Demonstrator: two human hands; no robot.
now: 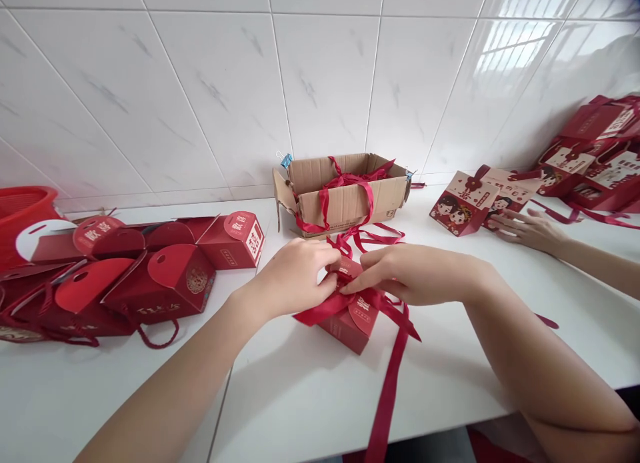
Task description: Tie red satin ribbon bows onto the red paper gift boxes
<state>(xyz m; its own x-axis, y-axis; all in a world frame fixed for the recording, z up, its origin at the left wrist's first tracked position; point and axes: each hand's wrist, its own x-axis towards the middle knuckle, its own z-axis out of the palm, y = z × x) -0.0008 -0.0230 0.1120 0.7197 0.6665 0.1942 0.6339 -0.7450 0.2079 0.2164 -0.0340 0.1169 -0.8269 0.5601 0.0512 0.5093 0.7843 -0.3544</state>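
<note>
A small red gift box (350,330) with white printing stands on the white table in front of me. Dark red ribbon (390,376) lies across its top in loops, and one long tail runs down over the table's front edge. My left hand (300,273) pinches the ribbon at the box's top from the left. From the right, my right hand (400,273) is closed on the same ribbon with its index finger pressed toward the middle. The fingers partly cover the spot where the ribbon crosses.
Behind the gift box, a cardboard carton (350,206) holds more ribbon. Several red boxes (165,283) line the left, beside a red plastic basket (25,210). At right, another person's hand (530,231) touches printed boxes (463,203); stacked red boxes (595,153) stand beyond.
</note>
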